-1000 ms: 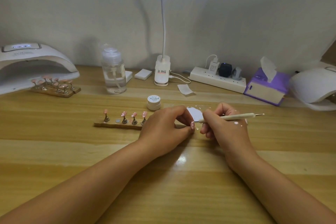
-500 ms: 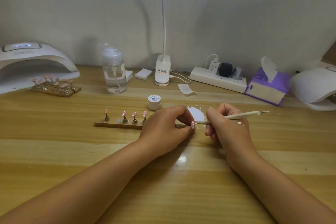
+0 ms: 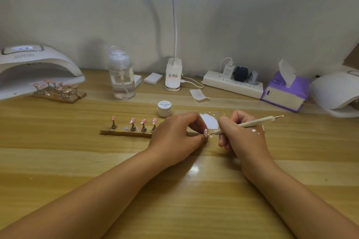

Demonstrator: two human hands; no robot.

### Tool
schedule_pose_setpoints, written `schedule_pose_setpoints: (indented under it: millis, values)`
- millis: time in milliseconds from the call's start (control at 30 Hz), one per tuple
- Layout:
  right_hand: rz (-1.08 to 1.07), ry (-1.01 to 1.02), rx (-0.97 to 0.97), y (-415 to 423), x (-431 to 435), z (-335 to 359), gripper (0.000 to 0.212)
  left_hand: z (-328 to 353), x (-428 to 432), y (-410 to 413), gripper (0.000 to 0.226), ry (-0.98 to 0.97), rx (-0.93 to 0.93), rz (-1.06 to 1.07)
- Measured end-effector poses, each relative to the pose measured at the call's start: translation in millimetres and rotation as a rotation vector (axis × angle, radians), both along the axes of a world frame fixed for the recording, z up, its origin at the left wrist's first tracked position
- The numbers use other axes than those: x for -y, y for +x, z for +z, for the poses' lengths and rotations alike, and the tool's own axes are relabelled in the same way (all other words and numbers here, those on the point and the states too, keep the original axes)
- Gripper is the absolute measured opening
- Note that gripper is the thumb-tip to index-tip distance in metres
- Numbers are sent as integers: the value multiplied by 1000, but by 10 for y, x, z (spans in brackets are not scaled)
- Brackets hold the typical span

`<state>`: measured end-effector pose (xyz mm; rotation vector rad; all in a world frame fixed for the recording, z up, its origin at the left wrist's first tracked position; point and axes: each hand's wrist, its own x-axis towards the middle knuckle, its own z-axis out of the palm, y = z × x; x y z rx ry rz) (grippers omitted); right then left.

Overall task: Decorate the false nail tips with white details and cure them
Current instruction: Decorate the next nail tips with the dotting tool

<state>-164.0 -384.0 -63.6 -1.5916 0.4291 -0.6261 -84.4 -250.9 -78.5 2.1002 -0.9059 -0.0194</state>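
The left hand (image 3: 178,136) pinches a single pink nail tip (image 3: 206,133) between thumb and forefinger. The right hand (image 3: 240,137) grips the dotting tool (image 3: 246,124) like a pen, its working end right at the tip's face. Whether it touches cannot be told at this size.

The main risk, I judge, is a smear. The tip is small and held only by fingertips, so a slight roll of the left fingers or a heavy press from the tool would drag wet white across the pink. White drops (image 3: 254,130) sit on the back of the right hand, and these could transfer onto another tip if the hand brushes anything. The white paint patch (image 3: 208,122) lies just behind the two hands, and the side of either hand could dip into it when pulling away.

To the left, the wooden holder (image 3: 126,133) carries four tips on stands, three of them dotted white, with one bare grey disc (image 3: 126,128) between. Setting the held tip back there with uncured paint invites a knock against a neighbour. The curing lamp (image 3: 35,72) is well apart at far left, with a second holder (image 3: 58,94) of tips at its mouth — the carry over is long enough for wet dots to run or be touched.
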Motion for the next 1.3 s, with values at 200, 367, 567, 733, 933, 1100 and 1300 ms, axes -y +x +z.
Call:
schedule_pose_setpoints:
  millis: [200,367,567,733,933,1100,1300]
  values:
    - [-14,-2,8,1,7,-6,42,-4,2,2,8,5,4,3]
    - [-11,-9,9,9,8,-15,34,-6,6,-1,8,7,6,8]
    - [2,-9,14,6,3,-17,33,-1,8,-5,9,-4,-4,8]
    - [0,-22,-3,8,8,-27,37,6,5,-9,13,-1,-3,7]
    - [-8,-7,12,4,-2,-6,32,8,6,-11,13,-3,-4,8]
    - [-31,14,21,-2,15,4,35,8,4,-12,13,-1,-8,7]
    - [-14,-3,14,8,1,-8,32,12,1,-14,13,3,-6,7]
